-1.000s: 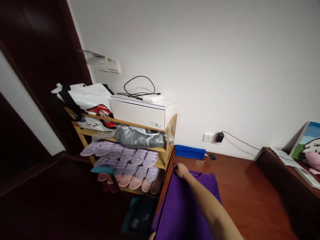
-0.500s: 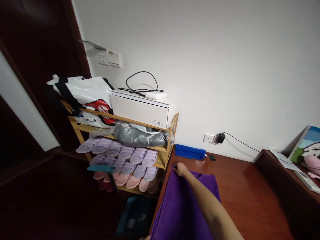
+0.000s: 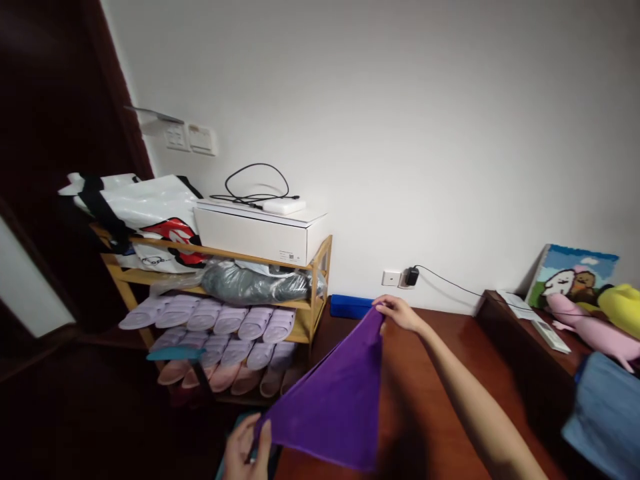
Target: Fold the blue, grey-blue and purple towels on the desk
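Observation:
A purple cloth (image 3: 335, 400) hangs stretched between my two hands, over the reddish-brown wooden table (image 3: 440, 373). Its top edge runs slantwise, and the lower part drops to a point. My right hand (image 3: 399, 313) pinches the upper, far corner between thumb and fingers. Lower down and nearer to me, my left hand (image 3: 247, 448) grips the other corner near the table's left edge. Behind the cloth, a folded blue cloth (image 3: 351, 307) lies by the wall, partly covered by the purple one.
Left of the table stands a wooden shoe rack (image 3: 320, 287) with several slippers, a white box (image 3: 250, 233) and a white bag (image 3: 150, 207). On the right, a raised ledge bears a remote control (image 3: 550, 337), a pink plush toy (image 3: 595, 327), a picture (image 3: 575, 273) and blue-grey fabric (image 3: 605, 413).
The purple cloth has risen off the table and now hangs as a triangle. My right hand has lifted its corner, and my left hand has come into fuller view. The view has turned right.

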Demonstrator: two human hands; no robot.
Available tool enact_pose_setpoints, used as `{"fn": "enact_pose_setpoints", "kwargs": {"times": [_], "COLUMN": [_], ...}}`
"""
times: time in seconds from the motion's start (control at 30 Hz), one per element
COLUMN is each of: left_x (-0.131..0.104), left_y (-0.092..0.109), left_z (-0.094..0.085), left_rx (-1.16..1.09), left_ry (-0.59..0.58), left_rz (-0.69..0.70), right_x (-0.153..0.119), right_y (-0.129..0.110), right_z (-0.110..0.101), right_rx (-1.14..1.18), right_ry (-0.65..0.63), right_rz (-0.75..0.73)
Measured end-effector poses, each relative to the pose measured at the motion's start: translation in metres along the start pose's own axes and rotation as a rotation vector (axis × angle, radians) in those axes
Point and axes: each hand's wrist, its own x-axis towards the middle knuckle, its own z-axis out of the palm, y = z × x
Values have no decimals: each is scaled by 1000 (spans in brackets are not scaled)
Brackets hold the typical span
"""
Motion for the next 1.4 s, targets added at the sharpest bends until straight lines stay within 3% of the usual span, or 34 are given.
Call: {"fn": "enact_pose_setpoints", "kwargs": {"times": [0.13,0.33,0.43,0.53,0.6,0.7,0.8,0.93,1.07,1.27,1.4], "left_x": [31,30,23,13,9,13,22,17,5,15,19], "left_y": [86,205,243,256,250,219,164,83,26,-16,-30], "left_z": [7,32,54,78,94,127,175,239,280,325,343], "left_rx": [-142,-332,-440,-504,-510,-430,-158,120,269,452,574], "left_ry": [15,53,-42,-183,-238,-321,-417,-523,-576,-654,-634], "left_rz": [112,375,343,263,230,195,181,168,199,349,441], "right_x": [-90,-191,-223,-253,-270,-284,-277,-247,-224,-211,-208], "right_y": [-45,-94,-102,-94,-78,-33,32,121,181,243,262], "right_z": [-76,-136,-152,-158,-159,-154,-139,-103,-68,-51,-46], "right_rx": [153,205,285,362,403,427,339,23,-104,-212,-282], "right_ry": [178,540,625,652,648,628,607,604,599,641,676], "right_rz": [24,-12,-22,20,63,122,212,420,500,585,637]}}
